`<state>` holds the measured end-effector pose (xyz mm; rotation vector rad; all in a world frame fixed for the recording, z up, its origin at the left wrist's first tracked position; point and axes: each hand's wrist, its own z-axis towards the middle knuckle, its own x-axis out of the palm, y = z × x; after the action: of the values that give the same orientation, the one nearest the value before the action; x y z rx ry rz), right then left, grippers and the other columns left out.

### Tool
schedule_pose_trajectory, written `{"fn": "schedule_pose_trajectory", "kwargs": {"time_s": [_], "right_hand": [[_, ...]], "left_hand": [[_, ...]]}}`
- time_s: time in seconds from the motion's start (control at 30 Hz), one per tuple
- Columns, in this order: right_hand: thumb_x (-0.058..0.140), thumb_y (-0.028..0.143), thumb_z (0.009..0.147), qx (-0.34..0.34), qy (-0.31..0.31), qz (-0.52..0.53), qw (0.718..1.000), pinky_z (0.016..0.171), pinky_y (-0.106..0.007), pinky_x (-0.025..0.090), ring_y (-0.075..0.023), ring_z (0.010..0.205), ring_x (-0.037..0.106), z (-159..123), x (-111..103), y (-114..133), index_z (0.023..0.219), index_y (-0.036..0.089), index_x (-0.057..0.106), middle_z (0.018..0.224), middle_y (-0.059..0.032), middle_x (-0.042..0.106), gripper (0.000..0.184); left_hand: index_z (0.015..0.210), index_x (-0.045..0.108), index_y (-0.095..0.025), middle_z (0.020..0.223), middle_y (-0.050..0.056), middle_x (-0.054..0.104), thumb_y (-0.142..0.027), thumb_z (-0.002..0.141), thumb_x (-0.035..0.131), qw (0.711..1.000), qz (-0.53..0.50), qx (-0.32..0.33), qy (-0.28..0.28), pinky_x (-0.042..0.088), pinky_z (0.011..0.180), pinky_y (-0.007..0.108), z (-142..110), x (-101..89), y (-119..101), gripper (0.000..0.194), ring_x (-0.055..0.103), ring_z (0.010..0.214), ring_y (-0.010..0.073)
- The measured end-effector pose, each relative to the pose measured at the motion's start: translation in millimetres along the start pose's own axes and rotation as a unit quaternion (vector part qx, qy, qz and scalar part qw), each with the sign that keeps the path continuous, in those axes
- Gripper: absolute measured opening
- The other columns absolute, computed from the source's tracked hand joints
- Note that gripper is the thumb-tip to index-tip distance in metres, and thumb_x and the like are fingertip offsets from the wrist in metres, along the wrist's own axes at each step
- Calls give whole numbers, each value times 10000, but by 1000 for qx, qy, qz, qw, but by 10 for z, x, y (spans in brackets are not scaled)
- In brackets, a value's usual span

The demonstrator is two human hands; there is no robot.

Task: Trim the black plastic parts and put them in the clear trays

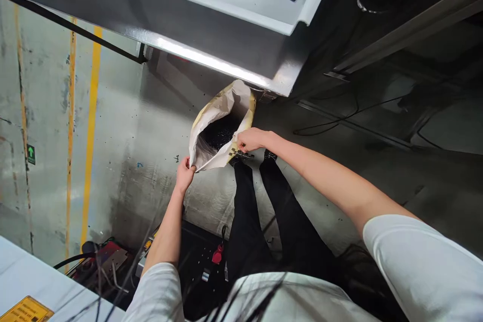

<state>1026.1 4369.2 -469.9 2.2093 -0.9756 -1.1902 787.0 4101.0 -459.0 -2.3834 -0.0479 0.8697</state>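
A large paper sack, pale inside with yellowish edges, stands on the floor in front of my feet. Its mouth gapes upward, and dark, glinting small pieces show inside; I cannot make out what they are. At the sack's lower left corner, my left hand pinches the rim between thumb and fingers. My right hand grips the rim on the right side, fingers curled over the edge. Printed dark marks show on the sack's outside just below my right hand.
Above the sack juts a metal table edge carrying a white tray with a few small dark parts. Cables trail on the floor at right. Behind my left arm are a black perforated panel and a white surface.
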Motion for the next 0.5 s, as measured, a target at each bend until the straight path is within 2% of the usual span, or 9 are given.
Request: {"fn": "schedule_pose_trajectory", "kwargs": {"time_s": [0.07,0.2,0.33,0.43,0.5], "right_hand": [[712,150,809,10,7,-9,1000,643,-284,348,-198,821,681,-67,62,19,836,233,822,941,-36,796,141],[679,219,866,4,-26,1,1000,636,-294,325,-189,792,657,-382,137,-11,870,256,812,892,-26,781,138],[706,288,854,-44,-92,87,991,649,-299,337,-178,687,603,-738,105,-214,753,273,777,743,-5,728,125],[716,358,858,-19,-74,122,990,631,-297,334,-164,618,561,-956,29,-448,729,275,768,681,10,701,162],[703,383,873,11,-59,130,990,615,-293,328,-152,590,541,-1075,-19,-576,756,275,775,653,26,685,174]], "left_hand": [[1011,581,-200,848,7,599,-287,576,542,1000,-16,-14,-12,536,718,317,-5,9,28,446,570,768,189],[1000,561,-205,864,10,591,-279,573,541,999,-42,-21,-21,558,705,308,60,138,-111,433,570,784,187],[996,583,-194,926,28,634,-207,612,567,999,-29,38,-12,553,809,320,225,479,-532,385,590,887,204],[1033,591,-193,945,35,645,-144,648,553,994,-8,104,25,539,831,339,281,761,-856,390,601,904,215],[1049,594,-199,920,28,634,-113,660,541,990,-13,124,60,523,803,335,249,879,-997,402,599,866,208]]}}
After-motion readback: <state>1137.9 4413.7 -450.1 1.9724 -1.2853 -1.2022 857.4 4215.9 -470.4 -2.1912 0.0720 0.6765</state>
